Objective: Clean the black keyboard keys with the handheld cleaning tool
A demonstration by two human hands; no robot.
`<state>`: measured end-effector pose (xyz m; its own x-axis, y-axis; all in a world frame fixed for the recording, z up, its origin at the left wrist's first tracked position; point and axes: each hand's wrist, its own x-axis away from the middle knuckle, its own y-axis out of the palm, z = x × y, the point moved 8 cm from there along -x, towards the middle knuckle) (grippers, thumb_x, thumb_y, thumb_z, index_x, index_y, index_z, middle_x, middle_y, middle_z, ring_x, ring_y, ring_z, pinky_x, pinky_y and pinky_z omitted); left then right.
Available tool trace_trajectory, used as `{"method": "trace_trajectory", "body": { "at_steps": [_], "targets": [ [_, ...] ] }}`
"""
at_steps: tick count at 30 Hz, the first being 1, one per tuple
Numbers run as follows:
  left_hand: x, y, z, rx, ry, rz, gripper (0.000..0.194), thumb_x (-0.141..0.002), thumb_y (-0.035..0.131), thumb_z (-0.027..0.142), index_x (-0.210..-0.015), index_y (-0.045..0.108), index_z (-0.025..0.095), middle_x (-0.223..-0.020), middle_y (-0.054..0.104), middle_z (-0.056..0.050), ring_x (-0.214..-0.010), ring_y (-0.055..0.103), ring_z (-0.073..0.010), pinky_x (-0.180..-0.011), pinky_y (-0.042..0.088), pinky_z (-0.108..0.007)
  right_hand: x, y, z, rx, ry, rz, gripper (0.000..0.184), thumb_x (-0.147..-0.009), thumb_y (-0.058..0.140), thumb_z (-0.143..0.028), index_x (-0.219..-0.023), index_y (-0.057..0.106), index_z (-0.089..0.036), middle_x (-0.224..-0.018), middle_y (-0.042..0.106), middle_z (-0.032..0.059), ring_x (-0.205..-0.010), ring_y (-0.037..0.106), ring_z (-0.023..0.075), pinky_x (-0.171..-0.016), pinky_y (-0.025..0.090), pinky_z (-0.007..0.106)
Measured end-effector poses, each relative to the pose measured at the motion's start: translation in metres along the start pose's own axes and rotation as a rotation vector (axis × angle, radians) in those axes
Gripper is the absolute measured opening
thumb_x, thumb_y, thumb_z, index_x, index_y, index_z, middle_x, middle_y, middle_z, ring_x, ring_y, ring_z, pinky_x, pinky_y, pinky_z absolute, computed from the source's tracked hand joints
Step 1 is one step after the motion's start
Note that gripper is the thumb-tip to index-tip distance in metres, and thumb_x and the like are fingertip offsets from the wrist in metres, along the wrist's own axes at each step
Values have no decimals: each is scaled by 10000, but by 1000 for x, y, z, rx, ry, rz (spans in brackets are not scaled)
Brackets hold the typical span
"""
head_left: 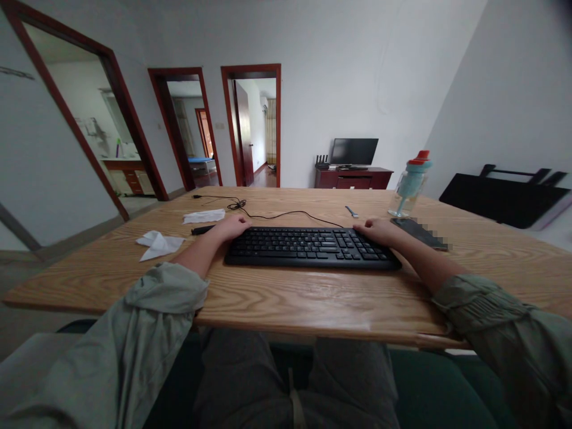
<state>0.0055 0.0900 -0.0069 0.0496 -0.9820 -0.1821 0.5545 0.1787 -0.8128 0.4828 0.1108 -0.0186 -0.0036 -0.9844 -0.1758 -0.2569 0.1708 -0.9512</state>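
Note:
A black keyboard lies flat on the wooden table before me, keys facing up. My left hand is closed at its far left corner, fingers curled over the edge. At the far right corner my right hand grips the keyboard in the same way, thumb side toward the keys. The fingertips of both hands are partly hidden. A black cable runs from the keyboard's back edge to a loose coil at the left. Beside my left wrist is a black pen-like stick.
Left of the keyboard lie a crumpled white tissue and a folded one. A small blue brush lies behind the keyboard. To the right are a dark flat object, partly pixelated, and a bottle with a red top.

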Motion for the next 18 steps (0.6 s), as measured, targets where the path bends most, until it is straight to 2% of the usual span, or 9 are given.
{"method": "trace_trajectory", "body": {
  "at_steps": [3,6,7,9,12,13,15,16,18],
  "targets": [
    [10,0,8,121,6,-74,318,-693,670,479,-836,671,194,-728,647,-59,-550,552,-177,-454,384,-268,1,-7,6,-30,44,70,542,-826,538,-639,-1033,689,-161,-926,727,164,-858,694,313,-793,519,412],
    [21,-8,13,241,-30,-151,361,-734,655,483,-963,646,204,-681,609,-33,-513,544,-163,-445,409,-262,4,-14,14,-57,77,97,557,-836,532,-628,-1113,665,-164,-974,725,163,-897,690,320,-823,513,426],
    [22,-15,12,273,-40,-143,373,-742,653,486,-992,637,211,-712,621,-35,-524,562,-163,-463,435,-269,6,-17,13,-67,69,99,556,-838,533,-628,-1116,666,-165,-993,724,161,-904,688,318,-835,513,430],
    [19,-36,5,285,-29,-46,374,-741,659,488,-996,635,216,-831,662,-56,-586,608,-167,-523,484,-285,15,-25,2,-87,-13,113,563,-830,553,-633,-1130,671,-170,-1058,714,156,-952,678,316,-882,508,437],
    [9,-74,-18,101,28,211,354,-715,666,490,-905,662,192,-866,690,-84,-691,633,-196,-608,496,-295,45,-33,-45,-102,-317,102,602,-808,591,-651,-1204,667,-204,-1272,640,137,-1183,590,324,-1043,439,445],
    [6,-80,-28,27,30,227,351,-696,676,488,-879,675,189,-867,702,-91,-736,643,-215,-645,499,-304,58,-32,-64,-100,-432,70,627,-799,601,-662,-1251,650,-230,-1356,590,119,-1266,534,322,-1096,397,448],
    [0,-81,-48,-94,-2,159,365,-624,718,477,-841,700,185,-887,726,-101,-792,655,-246,-696,501,-317,86,-24,-100,-87,-616,-3,705,-761,642,-680,-1347,596,-291,-1488,477,76,-1386,414,317,-1157,328,457],
    [-2,-77,-56,-134,-20,85,377,-584,742,464,-838,711,186,-901,736,-97,-811,658,-253,-709,502,-314,99,-20,-116,-75,-687,-32,751,-737,667,-686,-1382,568,-314,-1526,431,62,-1425,356,322,-1174,299,475],
    [0,-67,-66,-176,-57,-37,376,-534,767,421,-832,729,195,-903,749,-73,-819,661,-249,-721,501,-301,117,-8,-139,-39,-784,-77,851,-695,694,-708,-1433,522,-320,-1565,372,74,-1457,290,352,-1184,251,530]
  ]
}}
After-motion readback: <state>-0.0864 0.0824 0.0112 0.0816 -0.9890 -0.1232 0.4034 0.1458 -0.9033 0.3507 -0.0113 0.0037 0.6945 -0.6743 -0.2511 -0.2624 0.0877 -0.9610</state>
